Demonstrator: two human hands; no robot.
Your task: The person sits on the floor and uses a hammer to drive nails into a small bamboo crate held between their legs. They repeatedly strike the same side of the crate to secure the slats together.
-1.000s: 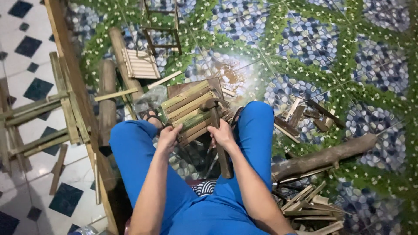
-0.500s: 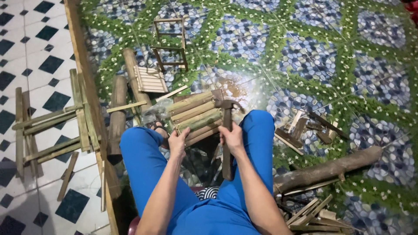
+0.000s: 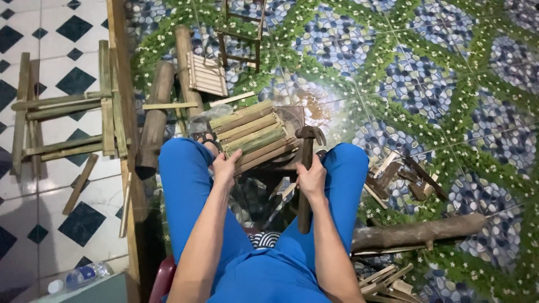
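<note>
Right hand point(image 3: 312, 178) clenched on hammer point(image 3: 306, 168), upright at centre frame. Left hand point(image 3: 226, 166) grips slatted bamboo stool point(image 3: 255, 134) between knees; slats fitted, nailing apparently unfinished. Finished frames point(image 3: 67, 118) at left; offcuts point(image 3: 404, 177) at right.

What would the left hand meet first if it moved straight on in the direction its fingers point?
The left hand already touches the near edge of the slatted bamboo panel, so it would probably press straight into those green-brown slats. Depth is hard to judge from above.
</note>
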